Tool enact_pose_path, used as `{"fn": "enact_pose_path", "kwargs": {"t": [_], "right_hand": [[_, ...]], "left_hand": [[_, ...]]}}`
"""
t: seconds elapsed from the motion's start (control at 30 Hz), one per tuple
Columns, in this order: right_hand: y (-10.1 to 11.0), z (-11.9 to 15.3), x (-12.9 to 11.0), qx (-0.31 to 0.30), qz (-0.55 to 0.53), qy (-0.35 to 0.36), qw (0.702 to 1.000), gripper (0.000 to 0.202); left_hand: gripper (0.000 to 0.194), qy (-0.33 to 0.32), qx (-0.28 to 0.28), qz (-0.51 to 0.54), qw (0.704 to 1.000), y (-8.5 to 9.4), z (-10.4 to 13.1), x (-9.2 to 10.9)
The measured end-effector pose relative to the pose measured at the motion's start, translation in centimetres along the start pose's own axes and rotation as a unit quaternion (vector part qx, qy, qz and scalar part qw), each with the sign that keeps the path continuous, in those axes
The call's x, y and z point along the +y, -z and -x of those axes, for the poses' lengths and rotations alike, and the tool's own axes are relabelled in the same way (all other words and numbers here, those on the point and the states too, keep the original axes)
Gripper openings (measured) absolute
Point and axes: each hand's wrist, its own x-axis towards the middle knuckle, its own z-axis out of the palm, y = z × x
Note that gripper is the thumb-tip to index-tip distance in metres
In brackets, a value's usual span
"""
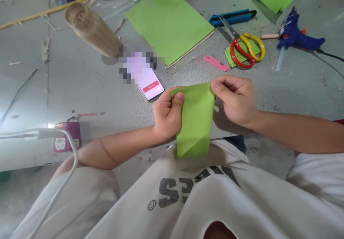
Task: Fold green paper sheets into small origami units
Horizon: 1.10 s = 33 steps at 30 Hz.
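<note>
A strip of green paper [196, 120] hangs between my two hands at the table's near edge, its lower end over my shirt. My left hand [169, 111] is closed on its upper left corner, thumb on top. The upper right corner is pinched by thumb and fingers of my right hand [235, 97]. Just beyond the left hand lies a phone [150, 83] with a lit screen, partly blurred out. A pink folding cutter [216, 63] rests on the table past the right hand, near scissors [243, 51] with red and yellow handles.
A large green sheet [169, 24] lies ahead, with a blue utility knife [232, 17] beside it. At the right is a blue glue gun [298, 33] with a cord. A wooden cylinder [92, 29] lies at the left, and a white cable [72, 146] crosses near my left arm.
</note>
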Motion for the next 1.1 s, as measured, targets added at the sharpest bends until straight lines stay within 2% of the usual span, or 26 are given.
{"fn": "enact_pose_path", "kwargs": {"t": [0.17, 0.37, 0.47, 0.6, 0.77, 0.93, 1.1], "right_hand": [[0.5, -0.7, -0.3, -0.019, 0.040, 0.032, 0.999, 0.086], [0.7, -0.9, 0.2, -0.051, 0.064, 0.018, 0.996, 0.078], [0.6, -0.8, 0.3, -0.031, 0.079, 0.035, 0.996, 0.081], [0.7, -1.2, 0.5, 0.027, 0.092, 0.072, 0.993, 0.084], [0.8, -1.9, 1.1, 0.053, 0.106, 0.088, 0.989, 0.084], [0.8, -1.7, 1.2, 0.009, 0.110, 0.088, 0.990, 0.081], [0.8, -1.4, 0.9, -0.018, 0.127, 0.113, 0.985, 0.092]], "left_hand": [[0.065, 0.010, 0.000, 0.001, 1.000, 0.1, -0.2, 0.1], [0.068, 0.042, 0.003, 0.010, 0.999, 0.5, -0.6, -0.3], [0.065, 0.075, -0.019, 0.028, 0.997, 0.5, -0.4, -0.4], [0.064, 0.110, -0.078, 0.067, 0.989, 0.1, 0.7, -0.4], [0.063, 0.105, -0.092, 0.075, 0.987, -0.2, 1.7, -0.8], [0.066, 0.094, -0.074, 0.054, 0.991, 0.0, 1.3, -1.1], [0.063, 0.070, -0.066, 0.051, 0.994, 0.0, 1.0, -1.2]]}}
